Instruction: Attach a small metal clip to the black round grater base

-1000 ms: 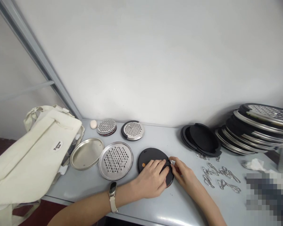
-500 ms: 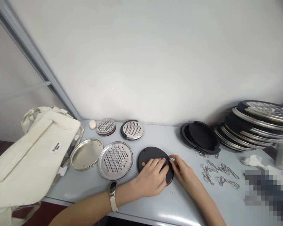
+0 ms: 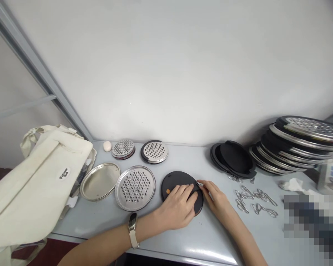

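A round black disc (image 3: 174, 181) with a small orange dot lies flat on the grey table, near its middle. My left hand (image 3: 177, 208) rests on the disc's right half, fingers curled and pressing down on it. My right hand (image 3: 215, 201) is at the disc's right rim, fingertips pinched on a small metal piece (image 3: 199, 184) at the edge. Several loose metal wire clips (image 3: 252, 203) lie just right of my right hand.
A perforated metal disc (image 3: 135, 187) and a plain metal lid (image 3: 100, 181) lie left of the black disc. Two small grater discs (image 3: 154, 151) and a pale egg-shaped ball (image 3: 107, 146) sit behind. Black lids (image 3: 233, 159) and stacked graters (image 3: 296, 146) fill the right; a cream bag (image 3: 33, 184) the left.
Both hands stay at the black disc's right rim with only small finger movements. The view has shifted slightly, so everything sits a little further left and higher.
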A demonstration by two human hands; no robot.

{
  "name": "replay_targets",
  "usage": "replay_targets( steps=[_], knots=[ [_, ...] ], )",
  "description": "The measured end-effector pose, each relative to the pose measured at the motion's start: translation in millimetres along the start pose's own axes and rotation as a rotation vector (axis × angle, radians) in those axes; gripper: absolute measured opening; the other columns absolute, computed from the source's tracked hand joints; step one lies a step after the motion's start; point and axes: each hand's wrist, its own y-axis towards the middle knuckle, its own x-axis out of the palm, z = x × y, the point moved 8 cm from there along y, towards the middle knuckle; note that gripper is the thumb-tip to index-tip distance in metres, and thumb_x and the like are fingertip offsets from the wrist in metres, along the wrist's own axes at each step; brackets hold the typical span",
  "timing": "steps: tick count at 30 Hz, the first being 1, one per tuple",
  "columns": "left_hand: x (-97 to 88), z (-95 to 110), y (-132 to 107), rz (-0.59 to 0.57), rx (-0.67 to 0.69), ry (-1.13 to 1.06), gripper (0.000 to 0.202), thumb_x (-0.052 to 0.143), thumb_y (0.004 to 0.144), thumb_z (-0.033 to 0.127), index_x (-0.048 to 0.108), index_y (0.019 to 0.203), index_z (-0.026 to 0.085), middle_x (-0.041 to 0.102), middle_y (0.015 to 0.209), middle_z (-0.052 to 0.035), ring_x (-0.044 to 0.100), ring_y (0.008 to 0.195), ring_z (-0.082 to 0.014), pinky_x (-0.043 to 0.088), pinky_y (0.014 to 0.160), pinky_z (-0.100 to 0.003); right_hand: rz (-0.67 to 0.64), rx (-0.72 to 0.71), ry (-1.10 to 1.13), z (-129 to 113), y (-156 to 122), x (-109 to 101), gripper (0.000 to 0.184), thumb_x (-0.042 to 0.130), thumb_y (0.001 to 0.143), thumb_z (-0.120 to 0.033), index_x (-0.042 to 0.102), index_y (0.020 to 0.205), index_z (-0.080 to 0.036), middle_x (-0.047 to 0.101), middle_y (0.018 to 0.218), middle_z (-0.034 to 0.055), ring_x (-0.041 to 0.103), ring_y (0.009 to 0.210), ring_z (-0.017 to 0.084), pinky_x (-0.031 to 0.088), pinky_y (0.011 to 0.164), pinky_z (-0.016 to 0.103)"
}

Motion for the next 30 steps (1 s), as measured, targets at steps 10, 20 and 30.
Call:
replay_targets(
  steps=[10,20,30],
  knots=[
    [-0.1,0.0,0.4,0.009,0.003,0.005,0.039,0.041,0.092,0.024,0.047,0.128,0.010,0.047,0.135,-0.0160,0.046,0.122,-0.0275,0.039,0.099,-0.041,0.016,0.022,0.020,-0.7,-2.2,-2.6,0.031,0.040,0.092,-0.025,0.053,0.119,-0.018,0.062,0.084,0.0060,0.062,0.078,0.020,0.053,0.077,0.035],
    [-0.3,0.3,0.2,0.022,0.003,0.027,0.038,0.041,0.091,0.023,0.049,0.126,0.011,0.048,0.134,-0.0155,0.048,0.119,-0.0275,0.041,0.097,-0.041,0.015,0.041,0.074,0.9,-3.1,-3.9,0.029,0.045,0.089,-0.023,0.053,0.116,-0.020,0.061,0.085,0.0041,0.062,0.079,0.019,0.051,0.078,0.033],
    [1.5,-0.6,0.1,0.011,0.009,0.021,0.041,0.041,0.091,0.022,0.047,0.129,0.010,0.047,0.135,-0.0161,0.047,0.120,-0.0283,0.041,0.098,-0.042,0.034,0.038,0.063,-3.2,-3.0,-7.4,0.008,0.045,0.090,-0.020,0.053,0.092,-0.021,0.057,0.084,0.0045,0.058,0.081,0.020,0.048,0.076,0.034]
  ],
)
